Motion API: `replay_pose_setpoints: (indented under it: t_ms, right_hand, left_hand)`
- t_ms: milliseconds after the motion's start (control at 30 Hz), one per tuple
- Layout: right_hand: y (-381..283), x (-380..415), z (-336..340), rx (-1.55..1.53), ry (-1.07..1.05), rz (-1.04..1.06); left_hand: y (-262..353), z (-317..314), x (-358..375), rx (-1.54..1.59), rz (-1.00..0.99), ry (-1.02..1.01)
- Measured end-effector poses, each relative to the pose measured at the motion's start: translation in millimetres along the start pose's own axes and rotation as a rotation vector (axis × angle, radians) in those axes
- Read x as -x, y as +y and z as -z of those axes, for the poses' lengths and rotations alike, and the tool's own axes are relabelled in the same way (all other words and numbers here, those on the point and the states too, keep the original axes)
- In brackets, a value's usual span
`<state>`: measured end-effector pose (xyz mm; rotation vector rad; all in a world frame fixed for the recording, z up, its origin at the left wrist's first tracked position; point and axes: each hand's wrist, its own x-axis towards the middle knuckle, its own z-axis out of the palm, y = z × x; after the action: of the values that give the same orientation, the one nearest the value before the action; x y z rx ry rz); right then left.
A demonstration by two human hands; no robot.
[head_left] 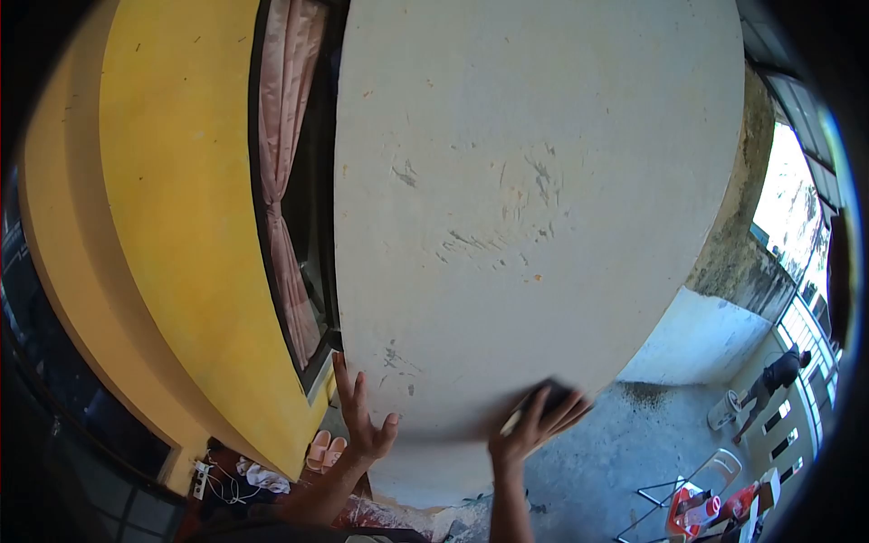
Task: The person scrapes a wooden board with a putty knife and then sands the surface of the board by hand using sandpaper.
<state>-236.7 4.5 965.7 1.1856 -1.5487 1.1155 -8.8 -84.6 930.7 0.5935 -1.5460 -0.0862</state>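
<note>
A pale grey-white wall [507, 299] fills the middle of the view, with scraped grey marks and small orange spots on its surface. Low on its right side, my right hand [525, 430] is closed around a dark flat block [554, 400], possibly a sanding block, blurred by motion and held against the wall. My left hand [367, 430] is raised at the wall's lower left edge, fingers spread, holding nothing. Its fingertips come up beside the bottom corner of the dark window frame [319, 369].
Left of the window's pink curtain [285, 181] stands a yellow wall [195, 208]. Pink slippers [326, 450], a power strip [200, 480] and cables lie below. At right are a folding chair [720, 466], a red tray [685, 514], a bucket [724, 410] and another person [777, 376].
</note>
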Motion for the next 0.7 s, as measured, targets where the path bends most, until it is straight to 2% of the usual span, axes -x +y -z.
replay_pose_setpoints:
  t_ms: [67,133,167,233,267,367,467,533,600,667,700]
  right_hand:
    - [2,-39,7,0.029,0.025,-0.003]
    - [-2,-29,8,0.027,-0.018,-0.037]
    - [-4,5,5,0.009,-0.045,-0.054]
    - [7,109,-21,0.020,-0.082,0.040]
    - [0,150,-19,-0.032,-0.180,0.021]
    - [-4,109,-12,-0.064,-0.155,-0.048]
    - [-7,-31,9,0.004,-0.009,-0.047]
    - [1,-44,6,0.008,-0.001,-0.079]
    - [-2,-7,-2,-0.012,-0.015,-0.064]
    - [-12,95,-21,-0.070,-0.060,-0.029]
    - [-24,111,-19,-0.100,-0.101,-0.017]
  left_hand:
    - [-1,-2,-1,0.005,-0.019,0.012]
    - [-2,-3,0,0.013,-0.056,0.031]
    - [-4,-2,5,0.016,-0.052,0.029]
    - [-11,-5,7,0.024,-0.066,0.026]
    - [-10,-3,11,-0.009,-0.043,0.017]
    - [-11,-8,12,-0.062,-0.032,0.030]
    - [-3,-11,9,-0.091,-0.045,0.056]
    - [-2,-8,7,-0.098,-0.043,0.073]
    - [-5,-5,11,-0.119,-0.020,0.021]
    - [-7,-5,10,-0.107,-0.034,0.016]
    - [-6,-4,11,-0.112,-0.035,0.011]
